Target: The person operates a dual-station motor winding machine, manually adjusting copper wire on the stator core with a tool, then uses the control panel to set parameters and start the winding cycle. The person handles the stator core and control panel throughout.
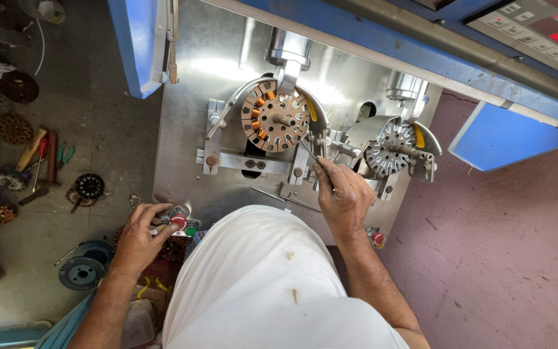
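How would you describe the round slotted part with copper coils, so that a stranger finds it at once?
Start at the steel machine plate in front of the person. Two round slotted discs sit on it; take the left disc, above the right hand. Unlike the bare right disc, it has orange copper coils on its left side.

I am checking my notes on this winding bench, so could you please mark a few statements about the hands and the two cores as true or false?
1. The left hand rests on a small switch box with a red button at the machine's edge. True.
2. The left stator core already carries some copper coils. True.
3. The right stator core is fully wound with copper. False: it is bare metal with no wire showing.
4. The right hand lies flat on the floor. False: its fingers reach up at the fixture between the two cores.
5. Hand tools lie on the floor to the left of the machine. True.
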